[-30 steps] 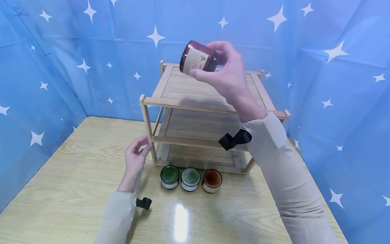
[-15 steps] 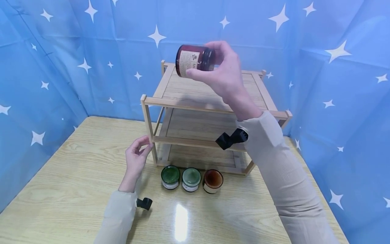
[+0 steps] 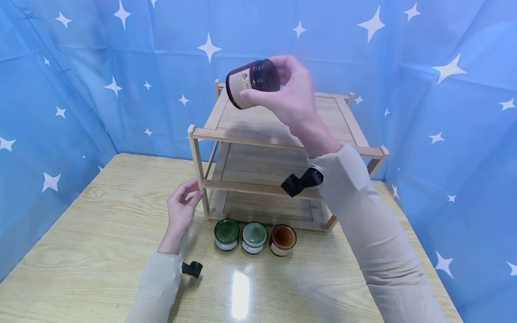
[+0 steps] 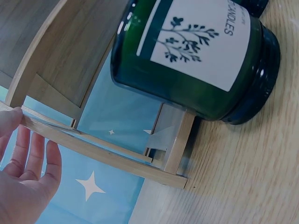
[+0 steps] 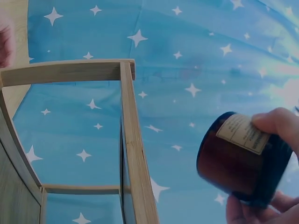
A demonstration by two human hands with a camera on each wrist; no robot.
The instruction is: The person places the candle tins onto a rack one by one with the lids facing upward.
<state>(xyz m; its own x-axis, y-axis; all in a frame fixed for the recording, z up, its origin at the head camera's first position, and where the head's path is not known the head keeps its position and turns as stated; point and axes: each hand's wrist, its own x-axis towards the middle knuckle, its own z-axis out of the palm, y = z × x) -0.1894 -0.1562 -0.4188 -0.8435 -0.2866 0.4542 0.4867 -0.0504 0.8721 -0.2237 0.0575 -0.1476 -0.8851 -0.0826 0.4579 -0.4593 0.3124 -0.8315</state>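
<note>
My right hand [image 3: 296,96] grips a dark red candle jar [image 3: 240,85] above the top shelf of the wooden rack [image 3: 278,141]. The jar is tilted on its side, its black lid end toward my palm and its cream label facing me. In the right wrist view the thumb presses on the label of the jar [image 5: 233,158], with the other fingers below. My left hand [image 3: 181,206] pinches the rack's front left post, thumb on one side and fingers on the other. Beside it stands a dark green candle jar [image 4: 187,60], its white label showing a plant drawing.
In a row before the rack stand the dark green jar [image 3: 226,233], a light green jar [image 3: 254,237] and an amber-brown jar [image 3: 282,240]. The rack stands on a wooden table [image 3: 101,224]. Blue cloth with white stars [image 3: 133,67] hangs behind and at the sides.
My right hand has shifted slightly left and turned the dark red jar, so its lid end now faces more toward me. The left hand keeps its place at the post.
</note>
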